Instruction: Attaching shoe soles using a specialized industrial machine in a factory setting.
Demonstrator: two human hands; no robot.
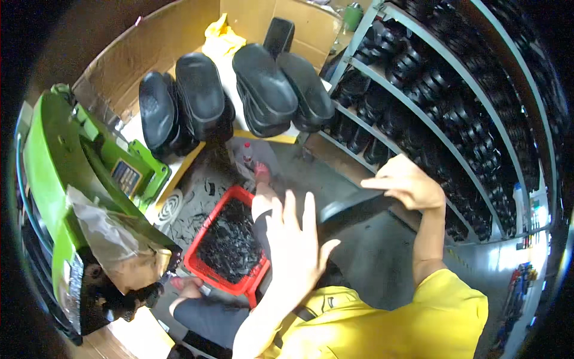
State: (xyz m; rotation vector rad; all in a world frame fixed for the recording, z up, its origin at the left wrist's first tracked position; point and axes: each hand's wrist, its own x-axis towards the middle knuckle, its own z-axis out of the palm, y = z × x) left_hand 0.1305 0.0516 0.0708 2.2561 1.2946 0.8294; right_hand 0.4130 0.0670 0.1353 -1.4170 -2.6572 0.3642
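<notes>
My right hand (411, 184) is raised at the right, its fingers closed on the end of a dark, flat, elongated piece (354, 210). That piece looks like a shoe sole and is smeared by motion. Close to its other end, my left hand (293, 242) is up with fingers spread and nothing in it. Ahead, black soles (263, 84) lie in several piles on a white table with a yellow edge (263, 137). Below my hands, on the floor, a red plastic basket (230, 281) holds black trimmings (230, 242).
A green machine (51, 143) stands close on the left, with a plastic bag (110, 236) on it. Cardboard walls (137, 54) and a yellow cloth (222, 37) are behind the soles. A metal rack (430, 107) full of black footwear fills the right side.
</notes>
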